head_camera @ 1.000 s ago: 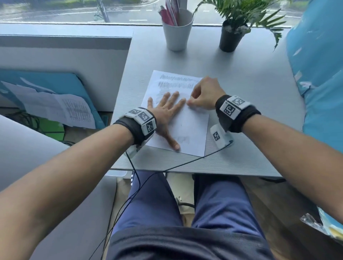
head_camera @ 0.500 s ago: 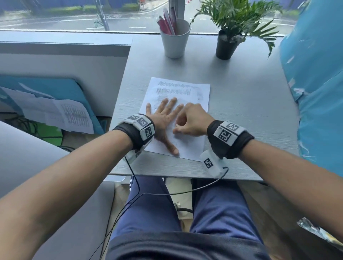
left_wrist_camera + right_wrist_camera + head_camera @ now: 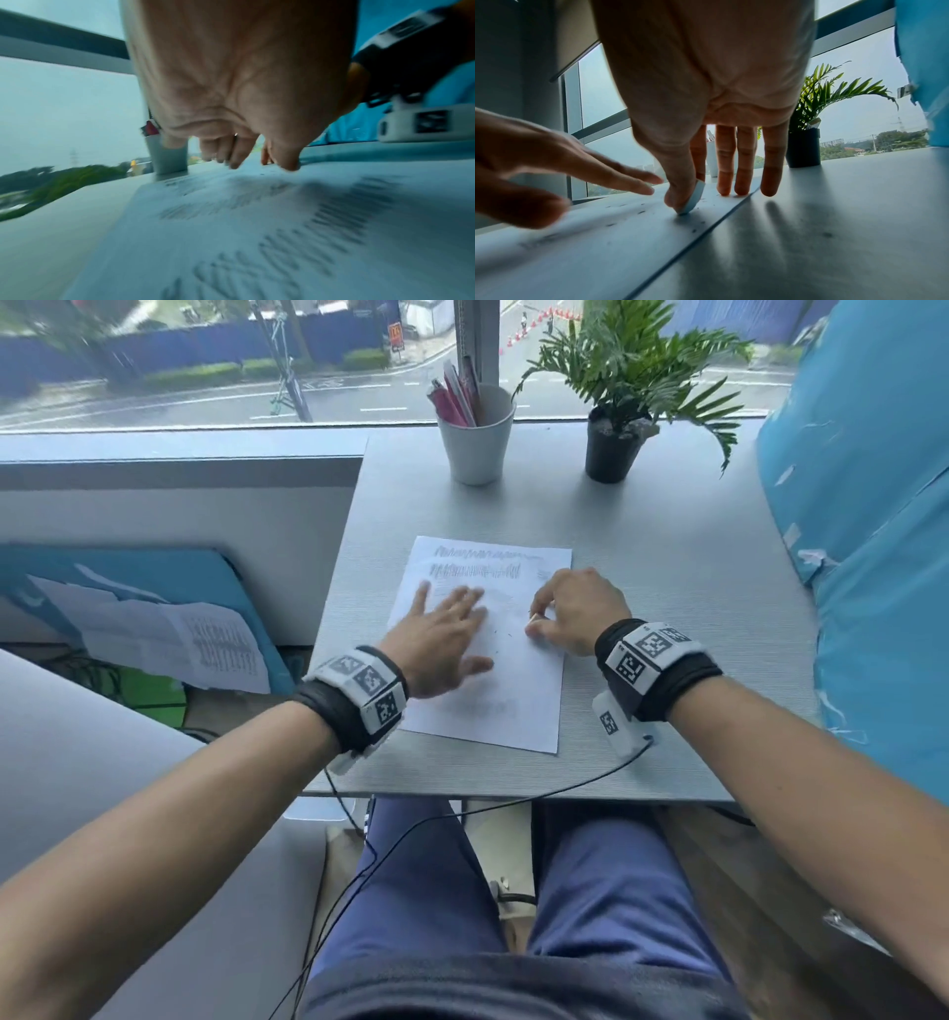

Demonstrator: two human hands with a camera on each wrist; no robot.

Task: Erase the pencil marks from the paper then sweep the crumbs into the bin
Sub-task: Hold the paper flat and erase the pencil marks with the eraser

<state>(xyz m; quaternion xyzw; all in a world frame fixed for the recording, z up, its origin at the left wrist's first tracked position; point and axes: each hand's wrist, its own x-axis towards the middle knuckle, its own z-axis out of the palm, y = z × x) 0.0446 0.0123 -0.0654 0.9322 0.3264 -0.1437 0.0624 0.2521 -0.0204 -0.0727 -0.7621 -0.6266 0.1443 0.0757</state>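
A white paper (image 3: 518,701) lies on the grey table (image 3: 667,618), with pencil scribbles (image 3: 477,570) near its far edge and faint ones (image 3: 321,233) near the front. Dark eraser crumbs (image 3: 506,634) (image 3: 641,212) dot its middle. My right hand (image 3: 536,621) pinches a small pale eraser (image 3: 693,198) between thumb and forefinger, its tip on the paper near the right edge; the other fingers (image 3: 741,162) hang straight down. My left hand (image 3: 452,618) is open and blurred over the paper's left half, fingers spread (image 3: 618,174).
A white cup (image 3: 477,444) with pens and a potted plant (image 3: 616,449) stand at the table's far edge by the window. A blue sheet (image 3: 873,557) hangs at the right. Loose papers (image 3: 169,644) lie on the floor to the left.
My right hand has moved with the eraser from beside the left fingers toward the paper's right edge. The left hand, flat on the paper before, is now in motion and blurred.
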